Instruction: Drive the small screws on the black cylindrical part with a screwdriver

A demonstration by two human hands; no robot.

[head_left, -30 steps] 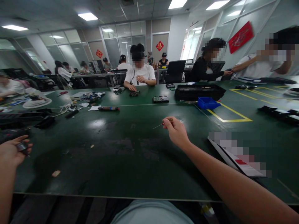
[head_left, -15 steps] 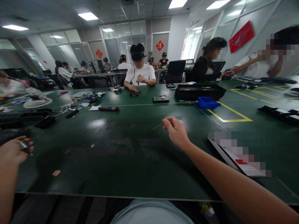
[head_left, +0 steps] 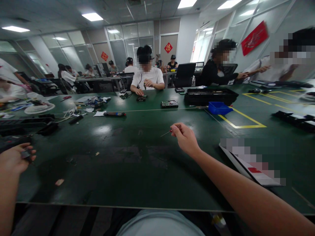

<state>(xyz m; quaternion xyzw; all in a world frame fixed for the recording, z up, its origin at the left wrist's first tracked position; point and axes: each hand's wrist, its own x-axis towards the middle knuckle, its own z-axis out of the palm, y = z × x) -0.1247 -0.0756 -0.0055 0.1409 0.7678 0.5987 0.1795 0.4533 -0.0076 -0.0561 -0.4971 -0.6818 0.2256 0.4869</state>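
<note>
- Wide office, ceiling lamps (head_left: 92, 17) lit, glass wall (head_left: 130, 32) at the back; red diamond sign (head_left: 168, 48) beyond the table's far side.
- Long green table (head_left: 118, 183), glossy, fills most of our view; yellow tape (head_left: 249, 127) outlines boxes toward the right.
- Facing us, a person in white (head_left: 154, 76) bends over a small device (head_left: 141, 98).
- Circuit board (head_left: 169, 104) lies near a black tray (head_left: 210, 98) and blue box (head_left: 220, 108).
- Our hands: well apart. Right hand (head_left: 184, 137) pinches a thin tool (head_left: 166, 133) over mid-table, shaft pointing left.
- Left hand (head_left: 12, 159), at the left edge, curls around a grey metal piece (head_left: 26, 154), too blurred to identify.
</note>
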